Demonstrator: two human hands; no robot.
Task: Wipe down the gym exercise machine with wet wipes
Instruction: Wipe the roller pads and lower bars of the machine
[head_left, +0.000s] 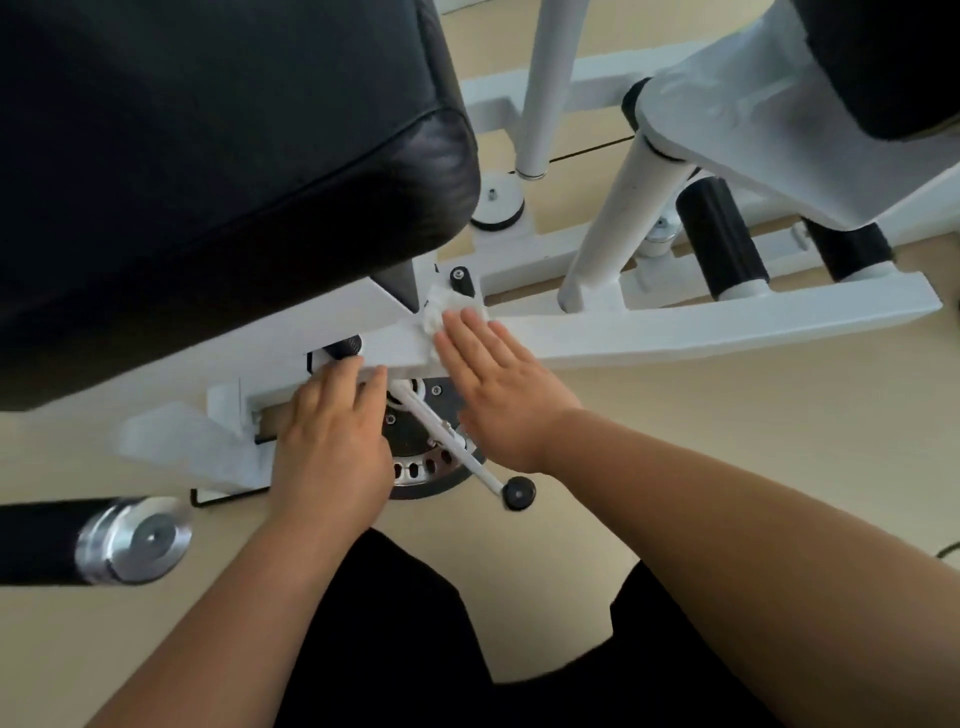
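A white gym machine frame beam (675, 327) runs across the middle under a large black padded seat (208, 156). My right hand (498, 384) lies flat, fingers together, pressing a crumpled white wet wipe (441, 306) onto the beam just below the seat's corner. My left hand (332, 436) rests lower left on the frame's edge, its fingers curled over the beam beside a black knurled knob (345, 347). The fingertips of my left hand are hidden under the beam.
A black perforated disc (421, 452) with a white lever ending in a black knob (518, 492) sits between my hands. A black roller with a chrome end cap (135, 540) juts in at left. White posts (608, 228) and black foot rollers (719, 236) stand at right on a beige floor.
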